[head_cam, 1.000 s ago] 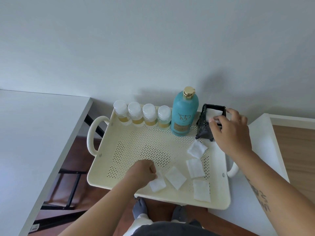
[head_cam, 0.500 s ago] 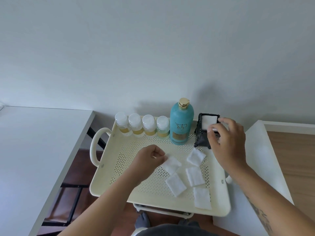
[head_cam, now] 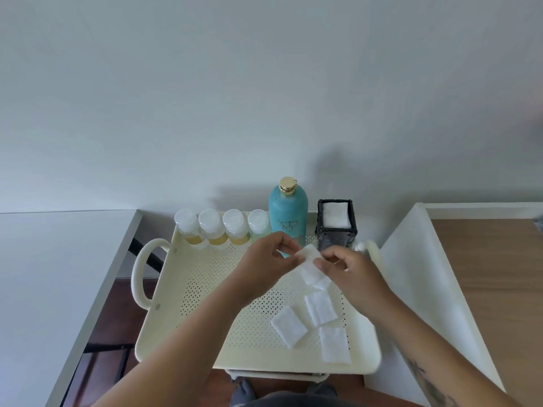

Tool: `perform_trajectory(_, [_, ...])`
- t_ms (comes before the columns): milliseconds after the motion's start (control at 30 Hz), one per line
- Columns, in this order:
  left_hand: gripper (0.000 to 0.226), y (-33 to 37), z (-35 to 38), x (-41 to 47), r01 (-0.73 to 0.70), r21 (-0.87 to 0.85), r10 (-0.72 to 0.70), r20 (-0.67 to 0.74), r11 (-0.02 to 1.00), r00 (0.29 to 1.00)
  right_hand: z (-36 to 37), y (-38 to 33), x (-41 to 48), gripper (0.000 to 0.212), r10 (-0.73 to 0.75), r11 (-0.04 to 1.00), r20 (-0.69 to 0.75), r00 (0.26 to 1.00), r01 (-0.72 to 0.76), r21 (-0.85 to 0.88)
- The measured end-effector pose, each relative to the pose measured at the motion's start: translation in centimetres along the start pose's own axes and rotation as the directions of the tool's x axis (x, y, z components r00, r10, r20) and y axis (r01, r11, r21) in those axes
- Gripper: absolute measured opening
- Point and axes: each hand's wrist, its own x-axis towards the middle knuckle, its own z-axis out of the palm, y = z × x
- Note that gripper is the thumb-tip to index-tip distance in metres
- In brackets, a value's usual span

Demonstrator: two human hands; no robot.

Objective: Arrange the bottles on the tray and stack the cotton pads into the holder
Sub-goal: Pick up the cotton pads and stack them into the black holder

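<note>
A cream perforated tray (head_cam: pixel 205 292) carries several small clear bottles with white caps (head_cam: pixel 223 227) in a row along its back edge. A tall teal bottle with a gold cap (head_cam: pixel 288 210) stands to their right. Beside it, a black square holder (head_cam: pixel 337 227) has a white cotton pad inside. Over the tray's middle, my left hand (head_cam: pixel 264 268) and my right hand (head_cam: pixel 349 274) both pinch one cotton pad (head_cam: pixel 308 264) between them. Several loose cotton pads (head_cam: pixel 289 326) lie on the tray's front right; one is partly hidden under the held pad.
A white tabletop (head_cam: pixel 58 274) lies to the left with a gap and dark floor between it and the tray. On the right stands a white raised ledge (head_cam: pixel 423 289) with a wooden surface (head_cam: pixel 493 289) beyond. A plain wall rises behind the tray.
My left hand lifted a pad from the tray's front and carried it up and right. My right hand left the holder and came down to meet it, taking the same pad.
</note>
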Motion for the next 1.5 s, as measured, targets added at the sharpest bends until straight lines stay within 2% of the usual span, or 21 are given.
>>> perform_trajectory(67, [0.016,-0.8,0.3,0.0,0.016,0.016,-0.015,-0.028,1.000,0.999,-1.0,-0.5,0.5,0.010,-0.020,0.999,-0.059,0.998,0.018,-0.047])
perform_trajectory(167, [0.018,-3.1,1.0,-0.5,0.120,0.086,-0.117,-0.040,0.989,0.992,-2.9,-1.4,2.2,0.008,-0.046,0.991,-0.216,0.975,0.018,-0.129])
perform_trajectory(300, [0.017,-6.7,1.6,-1.6,0.189,0.231,-0.197,0.010,0.954,0.980,-4.6,-1.8,4.9,0.013,-0.030,0.990,-0.381,0.924,-0.026,-0.139])
perform_trajectory(400, [0.017,-8.3,1.9,-2.2,0.224,0.318,-0.245,0.030,0.922,0.969,-4.7,-1.2,6.3,0.012,0.017,0.988,-0.433,0.901,-0.083,-0.133])
perform_trajectory(600, [0.025,-9.0,3.3,-2.6,0.249,0.396,-0.298,0.068,0.884,0.952,-3.4,0.1,7.3,0.017,0.089,0.980,-0.452,0.887,-0.159,-0.118])
perform_trajectory(700, [0.023,-9.1,3.9,-2.5,0.229,0.453,-0.297,0.082,0.861,0.951,-3.1,0.4,7.5,0.018,0.085,0.962,-0.425,0.901,-0.185,-0.199])
perform_trajectory(833, [0.019,-9.4,4.3,-2.4,0.236,0.484,-0.317,0.092,0.843,0.944,-3.1,0.5,7.2,0.018,-0.041,0.879,-0.412,0.910,-0.163,-0.447])
perform_trajectory(933, [0.015,-9.6,4.3,-2.3,0.232,0.497,-0.327,0.111,0.836,0.938,-3.1,0.6,6.5,0.019,-0.199,0.822,-0.438,0.877,-0.094,-0.561])
perform_trajectory(1067, [0.013,-9.7,4.2,-2.4,0.188,0.492,-0.281,0.121,0.850,0.952,-3.1,1.3,5.8,0.021,-0.332,0.724,-0.355,0.874,-0.005,-0.689])
perform_trajectory(1333, [0.008,-8.8,2.3,-1.9,0.151,0.332,-0.178,0.053,0.931,0.983,-2.8,2.2,6.0,0.028,-0.316,0.650,-0.261,0.912,0.008,-0.760])
perform_trajectory(1500, [0.008,-6.2,1.2,-0.9,0.186,0.118,-0.189,0.008,0.975,0.982,-2.8,2.1,6.1,0.031,-0.288,0.625,-0.231,0.929,0.000,-0.780])
